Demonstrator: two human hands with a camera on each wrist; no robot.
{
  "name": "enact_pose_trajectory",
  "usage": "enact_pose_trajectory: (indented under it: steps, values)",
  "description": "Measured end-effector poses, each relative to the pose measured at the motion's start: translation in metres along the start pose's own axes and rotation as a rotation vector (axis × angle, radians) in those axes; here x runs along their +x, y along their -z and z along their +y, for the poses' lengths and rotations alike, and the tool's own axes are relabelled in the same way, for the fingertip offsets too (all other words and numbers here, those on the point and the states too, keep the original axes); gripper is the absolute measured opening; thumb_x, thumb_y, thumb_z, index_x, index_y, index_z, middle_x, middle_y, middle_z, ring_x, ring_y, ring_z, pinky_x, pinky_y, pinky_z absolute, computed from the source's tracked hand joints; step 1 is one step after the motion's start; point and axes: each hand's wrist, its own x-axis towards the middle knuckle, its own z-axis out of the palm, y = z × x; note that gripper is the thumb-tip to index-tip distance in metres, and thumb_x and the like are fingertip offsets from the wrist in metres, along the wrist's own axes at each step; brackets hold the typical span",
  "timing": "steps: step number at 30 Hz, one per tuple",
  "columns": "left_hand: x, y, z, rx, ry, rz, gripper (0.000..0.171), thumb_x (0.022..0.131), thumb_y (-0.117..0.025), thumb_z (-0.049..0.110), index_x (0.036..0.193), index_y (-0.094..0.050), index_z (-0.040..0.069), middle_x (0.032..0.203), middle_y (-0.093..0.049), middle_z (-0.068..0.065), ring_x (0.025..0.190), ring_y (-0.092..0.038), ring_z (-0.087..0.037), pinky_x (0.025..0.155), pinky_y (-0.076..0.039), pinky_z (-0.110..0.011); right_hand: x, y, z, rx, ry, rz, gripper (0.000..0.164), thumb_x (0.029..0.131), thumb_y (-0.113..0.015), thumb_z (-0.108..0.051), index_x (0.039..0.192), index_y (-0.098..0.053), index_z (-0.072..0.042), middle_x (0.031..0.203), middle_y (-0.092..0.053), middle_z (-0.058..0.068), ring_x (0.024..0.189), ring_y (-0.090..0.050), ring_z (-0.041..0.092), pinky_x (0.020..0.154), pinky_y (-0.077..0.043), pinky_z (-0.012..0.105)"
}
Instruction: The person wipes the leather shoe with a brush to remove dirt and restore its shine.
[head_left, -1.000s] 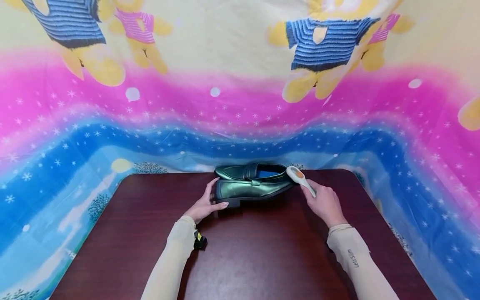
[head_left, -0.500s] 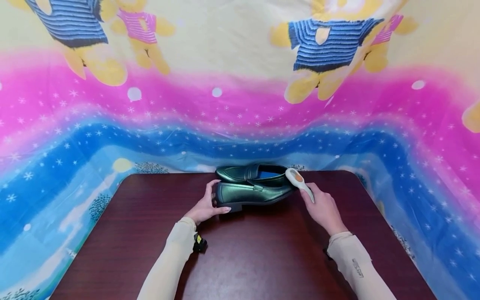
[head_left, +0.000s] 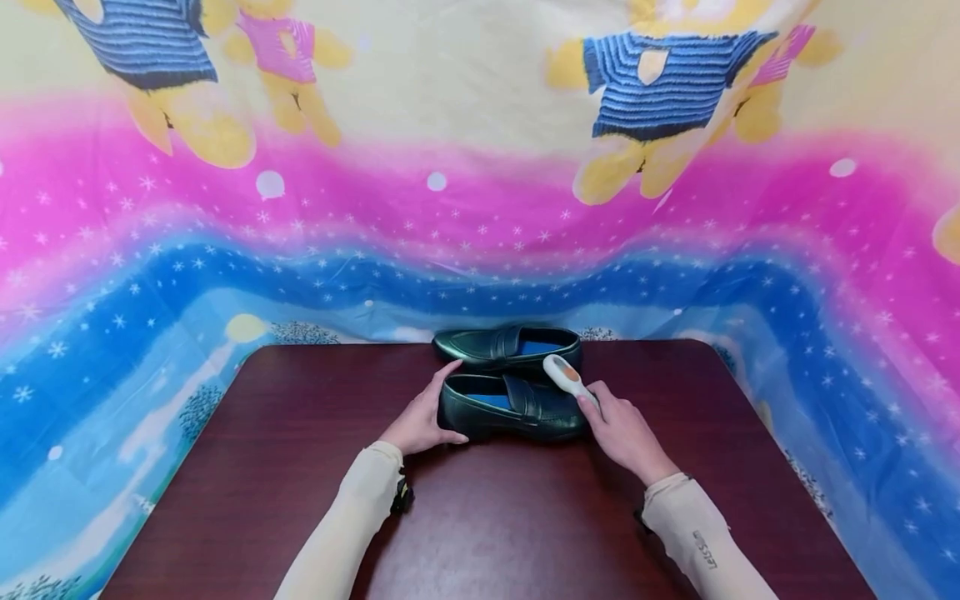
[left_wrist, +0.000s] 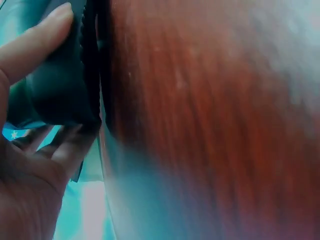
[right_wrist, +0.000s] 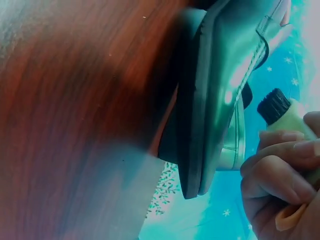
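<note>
A dark green loafer [head_left: 551, 421] with a blue insole stands upright on the table, heel to the left and toe to the right. My left hand [head_left: 420, 421] grips its heel end, thumb on the near side and fingers behind. In the left wrist view the thumb [left_wrist: 42, 42] presses the shoe's side. My right hand [head_left: 630, 433] holds a small white-handled brush [head_left: 566, 377] above the loafer's front part. Its black bristles [right_wrist: 273, 106] show in the right wrist view, apart from the leather. The matching loafer [head_left: 476, 343] lies just behind, toe to the left.
The dark red-brown wooden table [head_left: 480, 517] has rounded back corners. A printed cloth [head_left: 480, 217] with bears and snowflakes hangs behind and around it, close to the far loafer. A black wrist camera [head_left: 402, 496] sits at the left cuff.
The near loafer has turned from its tilted position, side upward, to upright with its opening showing, and come slightly nearer. My right hand has moved left and nearer with the brush.
</note>
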Motion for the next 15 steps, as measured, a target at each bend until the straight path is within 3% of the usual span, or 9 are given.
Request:
enact_pose_trajectory:
  steps: [4, 9, 13, 15]
  values:
    - [0.0036, -0.0028, 0.0021, 0.048, -0.012, 0.008, 0.125, 0.075, -0.096, 0.021, 0.165, -0.011, 0.042, 0.171, -0.024, 0.002, 0.15, -0.04, -0.028, 0.112, -0.046, -0.052, -0.0005, -0.0001, 0.0021, -0.008, 0.006, 0.009, 0.032, 0.111, -0.048, -0.039, 0.126, -0.053, -0.011, 0.07, -0.046, 0.001, 0.057, -0.044, 0.017, 0.058, -0.039, 0.031]
    - [0.0048, -0.0033, 0.0021, 0.084, 0.011, 0.033, 0.118, 0.074, -0.096, 0.02, 0.164, -0.021, 0.035, 0.168, -0.03, 0.001, 0.145, -0.047, -0.029, 0.11, -0.047, -0.052, -0.0017, -0.0013, 0.0056, -0.012, 0.016, -0.002, 0.034, 0.11, -0.049, -0.042, 0.126, -0.053, -0.012, 0.07, -0.048, 0.001, 0.058, -0.045, 0.017, 0.059, -0.04, 0.032]
    - [0.0031, -0.0005, 0.0051, 0.107, 0.042, 0.036, 0.111, 0.071, -0.098, 0.03, 0.159, -0.031, 0.037, 0.162, -0.039, 0.003, 0.144, -0.047, -0.027, 0.112, -0.045, -0.053, -0.0023, -0.0038, 0.0058, -0.018, 0.035, 0.006, 0.036, 0.109, -0.049, -0.045, 0.125, -0.054, -0.014, 0.071, -0.049, 0.0, 0.058, -0.046, 0.016, 0.06, -0.04, 0.032]
    - [0.0031, 0.0017, 0.0084, 0.093, 0.023, 0.04, 0.109, 0.07, -0.098, 0.034, 0.158, -0.034, 0.037, 0.16, -0.042, 0.003, 0.144, -0.047, -0.025, 0.112, -0.044, -0.054, -0.0025, -0.0051, 0.0049, -0.017, 0.043, 0.017, 0.035, 0.109, -0.049, -0.045, 0.125, -0.055, -0.014, 0.07, -0.049, 0.0, 0.058, -0.045, 0.016, 0.06, -0.04, 0.032]
